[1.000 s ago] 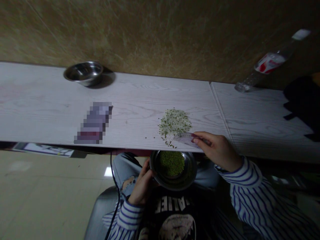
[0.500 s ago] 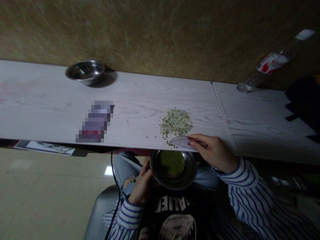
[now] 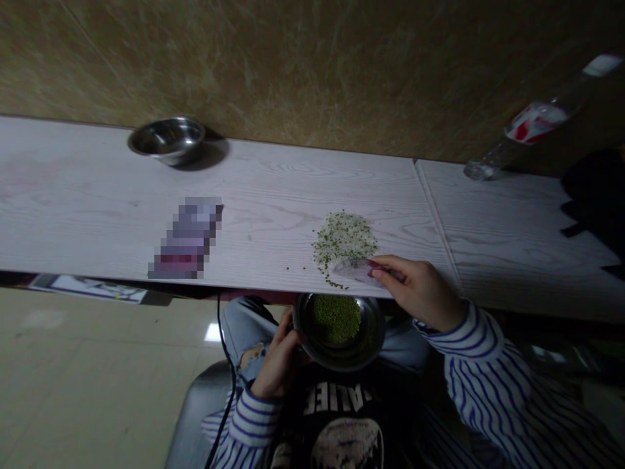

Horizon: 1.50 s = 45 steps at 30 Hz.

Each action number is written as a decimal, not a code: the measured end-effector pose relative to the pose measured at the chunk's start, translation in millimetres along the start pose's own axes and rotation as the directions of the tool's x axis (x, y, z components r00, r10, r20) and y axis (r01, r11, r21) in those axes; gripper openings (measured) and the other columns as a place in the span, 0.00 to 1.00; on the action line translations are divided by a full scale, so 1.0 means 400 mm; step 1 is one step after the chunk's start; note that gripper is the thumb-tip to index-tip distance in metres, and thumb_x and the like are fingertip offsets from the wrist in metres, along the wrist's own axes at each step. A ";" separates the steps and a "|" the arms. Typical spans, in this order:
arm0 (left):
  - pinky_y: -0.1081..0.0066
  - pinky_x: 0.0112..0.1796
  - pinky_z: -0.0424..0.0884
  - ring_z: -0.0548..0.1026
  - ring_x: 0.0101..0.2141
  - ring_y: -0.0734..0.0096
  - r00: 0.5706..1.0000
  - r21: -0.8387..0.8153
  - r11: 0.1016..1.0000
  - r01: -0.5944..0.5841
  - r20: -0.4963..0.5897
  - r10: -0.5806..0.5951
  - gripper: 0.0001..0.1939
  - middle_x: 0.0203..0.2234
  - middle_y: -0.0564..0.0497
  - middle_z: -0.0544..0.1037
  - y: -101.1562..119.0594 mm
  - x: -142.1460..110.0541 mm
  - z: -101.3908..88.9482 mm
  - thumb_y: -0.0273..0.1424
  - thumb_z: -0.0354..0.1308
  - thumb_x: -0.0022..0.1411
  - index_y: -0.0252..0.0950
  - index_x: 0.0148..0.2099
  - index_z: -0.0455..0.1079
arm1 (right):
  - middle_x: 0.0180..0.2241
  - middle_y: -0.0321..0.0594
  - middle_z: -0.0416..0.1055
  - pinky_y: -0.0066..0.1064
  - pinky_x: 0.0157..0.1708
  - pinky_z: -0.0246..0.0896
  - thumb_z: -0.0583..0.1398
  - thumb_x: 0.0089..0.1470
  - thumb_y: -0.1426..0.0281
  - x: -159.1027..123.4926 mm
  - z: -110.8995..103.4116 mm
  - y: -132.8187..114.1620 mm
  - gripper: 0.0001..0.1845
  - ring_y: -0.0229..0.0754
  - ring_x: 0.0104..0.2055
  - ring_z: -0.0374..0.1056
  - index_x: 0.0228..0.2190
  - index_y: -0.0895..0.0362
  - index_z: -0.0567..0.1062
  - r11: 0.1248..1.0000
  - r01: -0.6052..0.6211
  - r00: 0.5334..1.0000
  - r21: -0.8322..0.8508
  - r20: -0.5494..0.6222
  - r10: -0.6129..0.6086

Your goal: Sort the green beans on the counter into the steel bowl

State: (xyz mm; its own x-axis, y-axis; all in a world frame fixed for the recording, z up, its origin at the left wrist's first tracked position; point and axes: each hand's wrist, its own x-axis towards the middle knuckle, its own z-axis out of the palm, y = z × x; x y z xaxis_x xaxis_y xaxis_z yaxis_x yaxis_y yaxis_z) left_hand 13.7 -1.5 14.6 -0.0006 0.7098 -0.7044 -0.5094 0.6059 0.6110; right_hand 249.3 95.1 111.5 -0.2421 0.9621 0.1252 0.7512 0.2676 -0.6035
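My left hand (image 3: 280, 357) grips the rim of a steel bowl (image 3: 374, 348) at its left side. Green beans, likely mung beans (image 3: 336, 319), lie in that bowl, which sits over my lap just below the table edge. My right hand (image 3: 417, 286) pinches a thin, see-through scraper-like piece (image 3: 354, 268) with a curved edge and a purplish grip; its exact kind is unclear. The piece rests at the near side of a spread pile of white grains mixed with green beans (image 3: 344, 236). A few beans lie loose by the table edge.
A second steel bowl (image 3: 168, 143) stands at the back left against the wall. A blurred-out flat item (image 3: 188, 238) lies on the white table (image 3: 273, 195). At the right are a clear bottle (image 3: 534, 124) and a dark object (image 3: 593, 205). A black cable (image 3: 225, 384) hangs at the left.
The see-through piece moved left and down toward the table edge, then slightly up to the pile's near side. My left hand and its bowl stay in place.
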 end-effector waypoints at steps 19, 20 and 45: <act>0.67 0.33 0.74 0.75 0.38 0.61 0.999 0.013 1.000 -0.010 0.033 0.010 0.30 0.35 0.53 0.78 0.002 0.003 -0.011 0.29 0.64 0.46 0.43 0.55 0.73 | 0.41 0.45 0.85 0.36 0.42 0.78 0.60 0.59 0.73 0.015 0.025 -0.016 0.14 0.47 0.40 0.82 0.43 0.57 0.84 0.999 0.031 0.999 0.028 0.019 -0.032; 0.67 0.33 0.74 0.74 0.38 0.61 0.999 0.012 1.000 -0.012 0.036 0.011 0.30 0.35 0.54 0.78 0.003 0.003 -0.011 0.29 0.64 0.46 0.43 0.55 0.73 | 0.41 0.45 0.85 0.36 0.42 0.78 0.60 0.59 0.73 0.016 0.024 -0.014 0.14 0.47 0.40 0.82 0.43 0.57 0.84 0.999 0.027 1.000 0.027 0.010 -0.027; 0.68 0.31 0.72 0.73 0.32 0.65 1.000 -0.020 1.000 -0.003 0.017 0.004 0.31 0.31 0.56 0.76 0.000 0.004 -0.020 0.30 0.65 0.44 0.43 0.54 0.73 | 0.37 0.44 0.85 0.35 0.37 0.78 0.61 0.59 0.72 0.026 0.033 -0.013 0.14 0.47 0.36 0.82 0.43 0.56 0.84 1.000 -0.003 0.999 0.010 -0.040 0.004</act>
State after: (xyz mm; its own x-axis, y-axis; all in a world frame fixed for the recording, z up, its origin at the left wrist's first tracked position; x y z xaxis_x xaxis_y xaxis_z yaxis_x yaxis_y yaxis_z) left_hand 6.9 -3.2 10.6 0.0120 0.7181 -0.6959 -0.5264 0.5962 0.6062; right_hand 234.7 103.1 105.4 -0.2148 0.9644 0.1543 0.7454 0.2640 -0.6121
